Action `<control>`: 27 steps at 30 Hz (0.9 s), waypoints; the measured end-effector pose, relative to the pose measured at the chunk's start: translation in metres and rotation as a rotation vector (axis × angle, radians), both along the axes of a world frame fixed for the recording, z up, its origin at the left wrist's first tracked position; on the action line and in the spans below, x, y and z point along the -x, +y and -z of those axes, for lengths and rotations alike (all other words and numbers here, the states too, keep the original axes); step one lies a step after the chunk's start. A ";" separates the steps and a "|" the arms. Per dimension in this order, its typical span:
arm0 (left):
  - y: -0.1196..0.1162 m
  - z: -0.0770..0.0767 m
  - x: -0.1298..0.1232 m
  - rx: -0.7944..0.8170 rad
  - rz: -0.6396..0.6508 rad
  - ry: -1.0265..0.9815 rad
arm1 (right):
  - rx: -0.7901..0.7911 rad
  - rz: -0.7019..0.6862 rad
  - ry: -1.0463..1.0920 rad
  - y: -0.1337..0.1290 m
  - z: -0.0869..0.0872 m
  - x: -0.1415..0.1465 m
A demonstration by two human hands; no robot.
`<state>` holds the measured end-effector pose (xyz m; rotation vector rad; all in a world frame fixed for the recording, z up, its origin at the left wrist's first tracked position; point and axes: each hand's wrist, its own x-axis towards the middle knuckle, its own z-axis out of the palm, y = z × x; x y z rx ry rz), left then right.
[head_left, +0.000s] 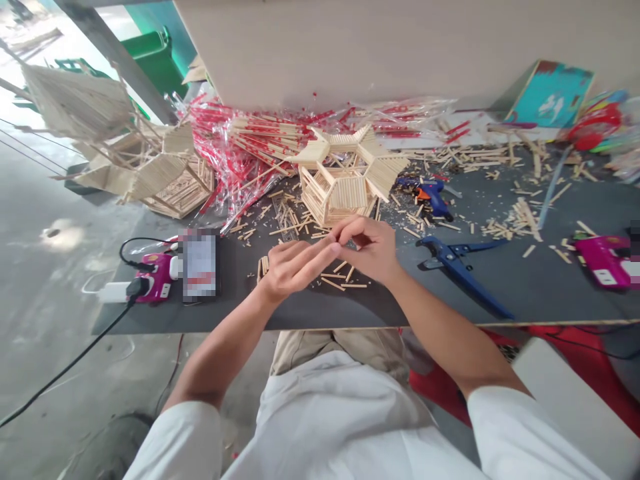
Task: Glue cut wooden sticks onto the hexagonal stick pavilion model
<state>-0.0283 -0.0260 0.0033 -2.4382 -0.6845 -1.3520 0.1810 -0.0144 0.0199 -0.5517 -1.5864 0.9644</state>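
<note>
Wooden sticks (340,280) lie loose on the dark surface (500,300), just in front of the stick model (345,180), a six-sided stacked frame with slatted panels flaring out at its top. Both hands are raised just over the surface, close to the model's near side but not touching it. The left hand (295,270) reaches across with its fingers extended, and the right hand (367,250) curls inward to meet it. Their fingertips (336,247) press together; whether they pinch a small piece between them cannot be told. To the right of the model sit a blue glue gun (430,197) with an orange trigger and a pair of blue cutters (460,273), both among scattered sticks. To the left lie a blurred phone (200,263) and a magenta power strip (153,277) with a white plug and black cable. Behind the model spreads a heap of sticks in red-printed plastic (240,147), and further left a larger stick structure (135,153) tilts out past the surface edge.
</note>
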 end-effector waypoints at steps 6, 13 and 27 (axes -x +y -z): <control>0.004 0.008 0.000 0.026 -0.053 -0.077 | 0.121 0.008 0.072 -0.001 0.000 0.001; 0.010 0.017 -0.004 0.042 -0.124 -0.191 | 0.301 0.001 0.113 0.001 0.008 0.004; 0.002 -0.005 -0.014 -0.017 -0.013 -0.234 | 0.282 -0.102 0.082 0.004 -0.001 -0.004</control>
